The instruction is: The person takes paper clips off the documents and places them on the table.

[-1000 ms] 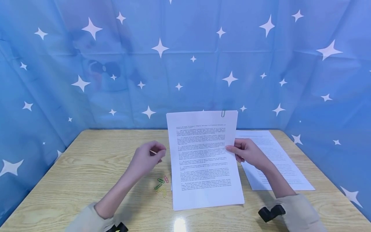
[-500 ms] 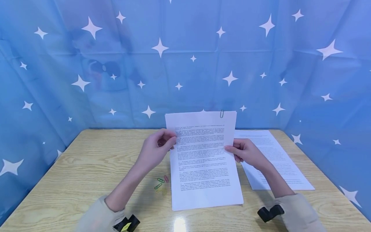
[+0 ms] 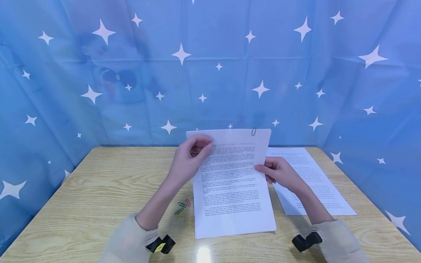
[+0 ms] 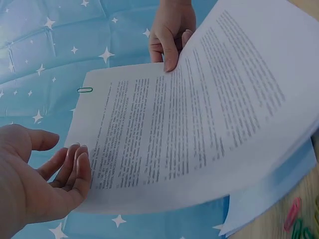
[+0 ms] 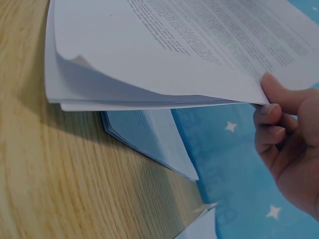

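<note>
My right hand [image 3: 279,172] pinches a sheaf of printed sheets [image 3: 230,197] at its right edge, thumb in front and fingers behind. The sheets stand tilted up over the table, their edges parting a little in the right wrist view. A green paper clip [image 3: 253,132] sits on the top edge, near the upper right corner. In front of the sheaf's upper left part is my left hand [image 3: 189,157]. Seen from the left wrist, that hand [image 4: 45,172] has its thumb apart from its loosely bent fingers, with nothing between them; whether the fingers touch the paper I cannot tell.
Several loose paper clips lie left of the sheaf on the wooden table [image 3: 108,190], among them a green clip [image 3: 179,211] and a pink clip [image 3: 188,202]. More printed paper [image 3: 312,182] lies behind the right hand. A blue star-patterned cloth [image 3: 210,73] hangs behind the table.
My left hand has moved up and right, from beside the sheaf to in front of its upper left part. The right hand keeps its hold; the sheaf's top has tilted slightly.
</note>
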Tool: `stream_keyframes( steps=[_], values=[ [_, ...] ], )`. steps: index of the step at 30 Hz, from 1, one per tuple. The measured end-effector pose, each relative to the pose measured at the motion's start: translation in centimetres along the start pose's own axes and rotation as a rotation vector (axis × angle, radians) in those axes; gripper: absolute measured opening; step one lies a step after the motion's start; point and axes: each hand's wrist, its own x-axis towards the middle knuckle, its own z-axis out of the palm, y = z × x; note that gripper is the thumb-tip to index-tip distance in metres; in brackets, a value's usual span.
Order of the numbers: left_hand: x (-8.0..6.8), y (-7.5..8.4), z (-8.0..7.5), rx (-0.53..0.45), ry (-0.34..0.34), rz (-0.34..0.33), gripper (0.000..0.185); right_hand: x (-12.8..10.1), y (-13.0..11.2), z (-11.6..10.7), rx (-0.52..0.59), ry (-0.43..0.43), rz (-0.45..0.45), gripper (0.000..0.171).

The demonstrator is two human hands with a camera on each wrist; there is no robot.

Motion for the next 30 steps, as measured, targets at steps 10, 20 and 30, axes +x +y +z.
stream_keyframes(
  steps=[10, 20, 30],
  values=[
    [0.9, 0.8, 2.6, -0.095, -0.055, 0.071, 0.026, 0.0, -0.2, 0.1, -0.011, -0.008, 0.002, 0.025],
    [1.3, 1.1, 5.0, -0.139, -0.113, 0.099, 0.03, 0.1, -0.1, 0.1, -0.023, -0.012, -0.015, 0.022],
    [1.8, 1.6, 6.9, -0.236, -0.145, 0.118, 0.037, 0.1, -0.2, 0.1, -0.049, -0.008, -0.012, 0.017]
  ],
)
